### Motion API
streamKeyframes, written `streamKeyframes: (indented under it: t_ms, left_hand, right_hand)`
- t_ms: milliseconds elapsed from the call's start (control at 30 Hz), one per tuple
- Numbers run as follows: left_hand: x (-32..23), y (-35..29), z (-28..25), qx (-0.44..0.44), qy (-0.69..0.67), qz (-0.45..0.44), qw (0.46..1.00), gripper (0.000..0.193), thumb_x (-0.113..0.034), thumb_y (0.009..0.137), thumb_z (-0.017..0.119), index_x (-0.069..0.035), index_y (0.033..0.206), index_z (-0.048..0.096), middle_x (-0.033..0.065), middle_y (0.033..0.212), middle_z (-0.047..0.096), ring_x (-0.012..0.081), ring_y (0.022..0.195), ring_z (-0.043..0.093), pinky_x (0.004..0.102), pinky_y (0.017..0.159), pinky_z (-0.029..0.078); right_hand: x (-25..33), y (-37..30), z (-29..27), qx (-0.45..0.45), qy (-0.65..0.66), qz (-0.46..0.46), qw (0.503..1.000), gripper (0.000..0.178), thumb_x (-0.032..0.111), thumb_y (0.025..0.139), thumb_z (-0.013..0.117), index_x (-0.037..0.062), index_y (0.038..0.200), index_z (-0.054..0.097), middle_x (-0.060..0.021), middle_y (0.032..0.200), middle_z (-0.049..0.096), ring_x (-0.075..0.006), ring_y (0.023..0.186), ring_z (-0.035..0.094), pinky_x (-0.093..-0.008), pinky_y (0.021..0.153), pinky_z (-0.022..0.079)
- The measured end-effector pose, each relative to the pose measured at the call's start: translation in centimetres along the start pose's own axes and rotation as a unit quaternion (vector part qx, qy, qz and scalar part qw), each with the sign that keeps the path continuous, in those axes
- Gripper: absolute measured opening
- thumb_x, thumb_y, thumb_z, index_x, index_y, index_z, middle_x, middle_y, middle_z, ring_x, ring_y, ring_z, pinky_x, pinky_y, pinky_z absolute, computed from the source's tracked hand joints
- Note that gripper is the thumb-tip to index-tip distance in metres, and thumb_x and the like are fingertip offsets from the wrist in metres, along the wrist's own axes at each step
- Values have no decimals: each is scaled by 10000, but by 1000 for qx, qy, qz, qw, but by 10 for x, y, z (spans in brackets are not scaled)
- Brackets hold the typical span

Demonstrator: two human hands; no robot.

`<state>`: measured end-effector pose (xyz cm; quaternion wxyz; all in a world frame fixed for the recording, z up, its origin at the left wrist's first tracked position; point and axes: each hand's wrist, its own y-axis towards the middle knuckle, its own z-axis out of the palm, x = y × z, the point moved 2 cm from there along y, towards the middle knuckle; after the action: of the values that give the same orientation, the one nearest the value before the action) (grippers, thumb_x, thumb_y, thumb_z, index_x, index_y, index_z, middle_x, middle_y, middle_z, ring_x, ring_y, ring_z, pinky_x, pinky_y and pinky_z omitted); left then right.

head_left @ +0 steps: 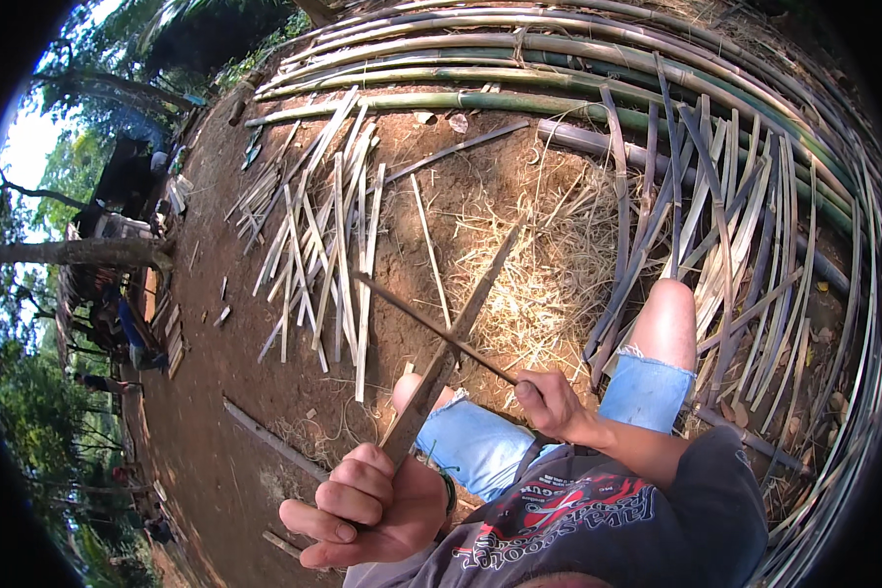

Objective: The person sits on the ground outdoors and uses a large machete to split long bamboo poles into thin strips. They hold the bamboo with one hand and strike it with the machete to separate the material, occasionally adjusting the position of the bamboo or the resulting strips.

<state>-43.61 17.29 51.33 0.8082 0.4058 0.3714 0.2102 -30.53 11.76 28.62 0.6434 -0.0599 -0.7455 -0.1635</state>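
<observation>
Head view: the governing relation is the crossing of a knife [425, 397] and a thin dark rod [402, 306]; the knife's long axis runs from near left to far right, its tip pointing away from the body; the rod's long axis runs from near right to far left, so the two form an X ahead of the shirt [598, 534]; the rod appears to pass over the blade, but firm contact cannot be confirmed.

Hands: the left hand [377, 510] is closed, fingers curled around the near end of the knife, with the handle hidden in the grip; the right hand [552, 402] is closed on the near end of the rod, thumb along it; of the two hands, the right lies nearer the crossing, just to its right and on its near side; the left lies farther off, to the near left.

Surroundings: pale strips [340, 245] lie on the ground [196, 392] at far left of the knife; shavings [539, 284] are heaped beyond and to the right of its tip; long poles [431, 101] lie at the far side.

Markings: the dark shirt carries white lettering with a red graphic, wording omitted here; no marking can be made out on the knife or the rod.
</observation>
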Motion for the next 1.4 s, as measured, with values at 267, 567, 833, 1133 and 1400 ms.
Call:
streamKeyframes:
  t_ms: [267,567,833,1133,1400]
  left_hand:
    - [4,-16,7,-12,11,38,999,423,-489,1059,363,-150,809,335,-41,557,276,73,469,200,261,483,204]
    - [3,-13,3,-15,-2,44,999,420,-511,1051,372,-156,828,351,-39,576,274,88,490,198,278,504,211]
    - [6,-12,2,-13,11,28,999,413,-504,1052,380,-163,823,340,-46,584,276,87,497,211,282,517,212]
    - [11,-7,-8,-40,-14,61,997,413,-493,1059,367,-155,825,329,-33,600,273,96,500,216,282,518,213]
    - [10,-10,-14,-57,-19,66,996,420,-486,1060,370,-158,804,309,-36,608,255,94,509,199,276,505,199]
  right_hand:
    - [66,-10,-16,87,4,-39,995,488,419,982,543,8,719,541,-186,551,490,-375,503,536,-455,487,382]
    - [-16,-2,-30,9,-95,142,985,553,434,1010,474,-29,719,556,-218,560,503,-415,530,536,-461,547,414]
    - [-112,25,-50,-29,-115,210,970,539,412,1009,476,-18,687,512,-137,515,392,-194,473,408,-419,498,351]
    - [-146,50,-30,-17,-104,97,990,579,440,1011,450,5,630,463,-85,491,404,-181,454,374,-428,481,327]
    - [-153,81,-33,15,-137,67,988,663,575,996,432,72,563,417,-9,477,382,-153,459,367,-429,468,334]
